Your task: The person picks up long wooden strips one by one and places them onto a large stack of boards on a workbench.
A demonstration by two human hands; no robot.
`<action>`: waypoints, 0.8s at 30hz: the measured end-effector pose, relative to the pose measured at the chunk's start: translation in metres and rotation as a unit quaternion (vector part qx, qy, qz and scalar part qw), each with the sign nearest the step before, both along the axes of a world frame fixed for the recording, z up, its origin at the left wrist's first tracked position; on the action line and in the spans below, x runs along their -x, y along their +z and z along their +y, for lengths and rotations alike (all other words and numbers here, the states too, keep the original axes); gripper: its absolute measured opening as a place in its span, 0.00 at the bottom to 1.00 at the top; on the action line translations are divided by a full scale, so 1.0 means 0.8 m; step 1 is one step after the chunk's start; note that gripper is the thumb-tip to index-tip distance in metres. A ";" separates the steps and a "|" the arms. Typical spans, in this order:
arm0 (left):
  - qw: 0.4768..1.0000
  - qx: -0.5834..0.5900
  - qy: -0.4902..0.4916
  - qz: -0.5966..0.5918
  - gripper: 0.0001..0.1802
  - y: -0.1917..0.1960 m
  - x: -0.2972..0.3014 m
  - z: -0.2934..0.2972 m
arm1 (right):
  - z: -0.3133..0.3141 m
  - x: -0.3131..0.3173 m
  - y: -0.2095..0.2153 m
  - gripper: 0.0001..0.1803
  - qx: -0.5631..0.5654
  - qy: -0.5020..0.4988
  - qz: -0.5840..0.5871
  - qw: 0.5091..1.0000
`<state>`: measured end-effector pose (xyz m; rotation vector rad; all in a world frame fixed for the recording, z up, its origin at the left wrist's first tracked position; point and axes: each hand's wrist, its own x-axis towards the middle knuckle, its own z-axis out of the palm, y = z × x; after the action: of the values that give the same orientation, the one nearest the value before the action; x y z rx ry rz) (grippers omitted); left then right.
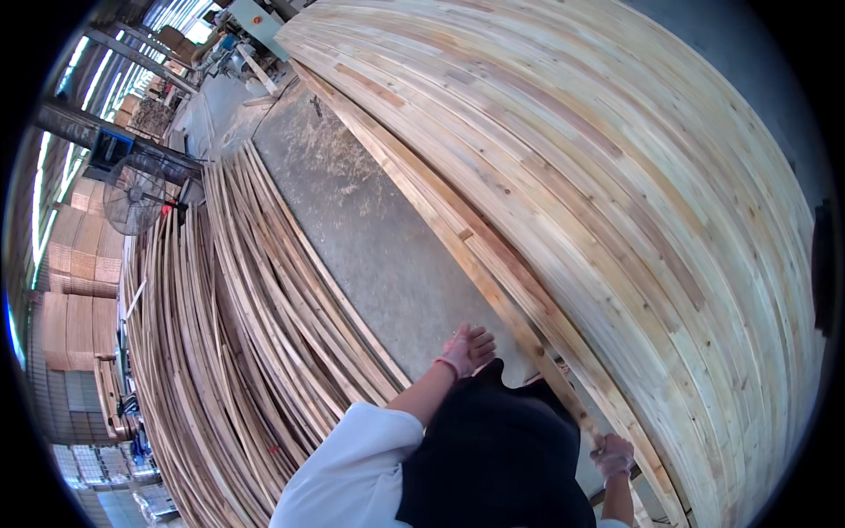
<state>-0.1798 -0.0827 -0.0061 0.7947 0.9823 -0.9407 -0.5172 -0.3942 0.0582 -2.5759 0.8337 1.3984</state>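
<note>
My right hand [613, 456], in what looks like a thin clear glove, is closed round the near end of a long narrow wooden strip [526, 339]. The strip runs away from me beside a broad layer of pale wooden boards [607, 211], with a narrow gap between them close to me. Over the concrete floor, in front of my dark apron [502, 449], my left hand [466, 350] is open with its fingers stretched out and nothing in it. A reddish band shows at that wrist.
Long wooden strips [264, 290] lie in a wide pile on my left. Between pile and boards runs a concrete floor [370, 238] with scattered wood shavings [330, 158]. A standing fan [136, 195] and stacked brown blocks [79, 255] are farther left; machinery [233, 57] stands far off.
</note>
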 end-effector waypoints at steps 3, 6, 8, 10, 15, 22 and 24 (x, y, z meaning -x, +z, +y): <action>0.996 0.076 0.038 -0.029 0.33 -0.003 -0.026 -0.029 | 0.049 0.013 0.033 0.18 0.028 -0.010 0.012 0.999; 0.995 0.087 0.049 -0.017 0.34 0.003 -0.041 -0.031 | 0.080 0.060 0.054 0.21 0.031 -0.079 -0.015 0.996; 0.994 0.090 0.069 0.006 0.34 0.009 -0.047 -0.016 | 0.105 0.107 0.059 0.22 0.038 -0.096 -0.109 0.989; 0.991 0.101 0.079 0.024 0.34 0.013 -0.052 0.003 | 0.126 0.158 0.064 0.20 0.067 -0.067 -0.163 0.982; 0.981 0.172 0.088 0.012 0.31 0.025 -0.053 0.047 | 0.153 0.216 0.061 0.22 0.055 -0.170 -0.059 0.982; 0.984 0.148 0.102 -0.002 0.30 0.030 -0.037 0.064 | 0.174 0.203 0.057 0.18 0.098 -0.196 -0.071 0.973; 0.979 0.175 0.105 -0.022 0.31 0.026 -0.028 0.066 | 0.169 0.202 0.057 0.17 0.113 -0.206 -0.083 0.969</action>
<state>-0.1575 -0.0299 0.0148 0.4049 0.8141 -0.8766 -0.6791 -0.2589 0.1035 -2.4258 1.4656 1.0043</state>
